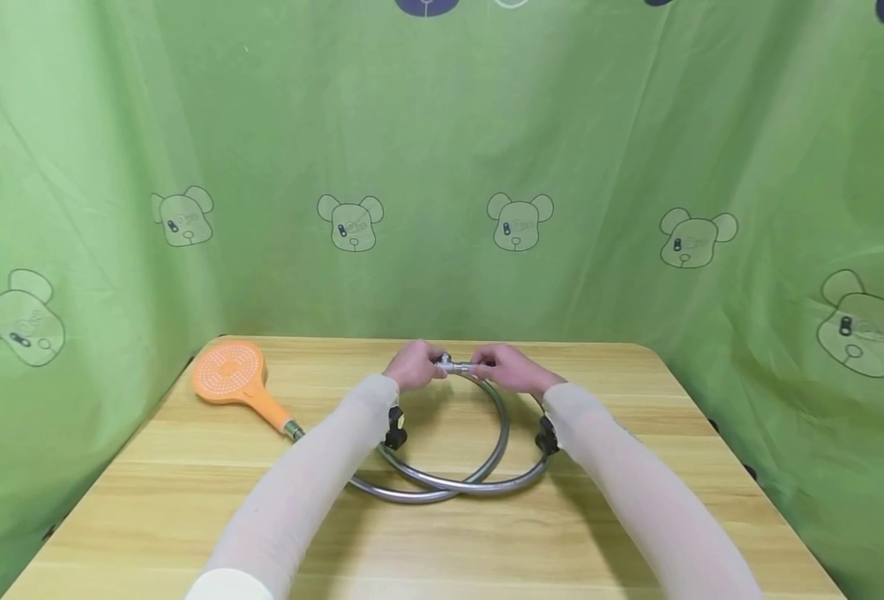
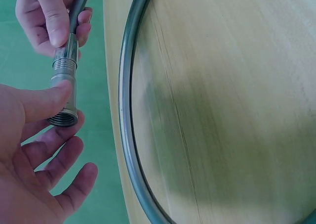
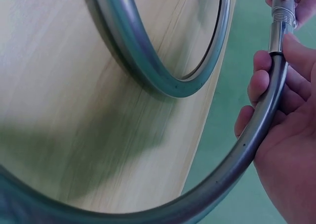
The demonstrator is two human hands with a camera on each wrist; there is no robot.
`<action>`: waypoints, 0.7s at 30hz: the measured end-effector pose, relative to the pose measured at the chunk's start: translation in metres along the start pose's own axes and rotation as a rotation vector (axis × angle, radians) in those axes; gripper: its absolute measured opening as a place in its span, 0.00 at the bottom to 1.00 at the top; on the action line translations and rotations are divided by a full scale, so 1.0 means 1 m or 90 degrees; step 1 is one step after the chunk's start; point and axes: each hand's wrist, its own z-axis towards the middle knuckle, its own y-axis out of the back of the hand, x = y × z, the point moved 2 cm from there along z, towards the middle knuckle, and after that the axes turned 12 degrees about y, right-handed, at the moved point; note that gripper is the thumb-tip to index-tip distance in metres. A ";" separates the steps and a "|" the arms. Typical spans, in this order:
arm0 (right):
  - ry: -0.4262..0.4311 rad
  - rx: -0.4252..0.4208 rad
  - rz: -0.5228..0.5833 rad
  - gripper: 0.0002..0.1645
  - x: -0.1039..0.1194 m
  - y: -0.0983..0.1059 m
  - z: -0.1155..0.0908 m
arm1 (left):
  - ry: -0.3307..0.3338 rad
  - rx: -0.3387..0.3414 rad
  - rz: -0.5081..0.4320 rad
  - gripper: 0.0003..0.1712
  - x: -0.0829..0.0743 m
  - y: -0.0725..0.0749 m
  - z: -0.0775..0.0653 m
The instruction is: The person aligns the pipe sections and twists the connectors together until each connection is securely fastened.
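Observation:
Between thumb and fingers, my left hand (image 1: pixel 414 367) pinches a metal threaded connector (image 2: pixel 63 88), whose open end shows inner threads in the left wrist view. My right hand (image 1: pixel 511 369) grips the grey shower hose (image 3: pixel 266 105) by its end, fingers curled round the hose and its shiny metal end sleeve (image 2: pixel 70 48). Sleeve and connector stand in line, with some thread visible where they meet. The hose loops across the table below both hands. At its other end an orange shower head (image 1: pixel 229 372) lies at the far left, spray face up.
The wooden table (image 1: pixel 561 542) has its far edge just beyond my hands. Green curtains (image 1: pixel 442 275) with bear-head prints hang behind it and along both sides. Loops of hose lie between my forearms.

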 end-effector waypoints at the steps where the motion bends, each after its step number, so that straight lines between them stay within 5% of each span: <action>1: -0.001 0.005 -0.005 0.13 0.000 0.000 0.000 | 0.001 0.001 -0.001 0.10 0.000 0.000 0.000; 7: -0.002 0.017 -0.026 0.18 0.001 0.000 0.001 | 0.012 0.010 -0.012 0.11 0.000 0.000 -0.004; 21: 0.001 -0.004 0.018 0.09 0.006 0.002 0.001 | 0.014 0.004 0.012 0.10 0.000 0.000 -0.004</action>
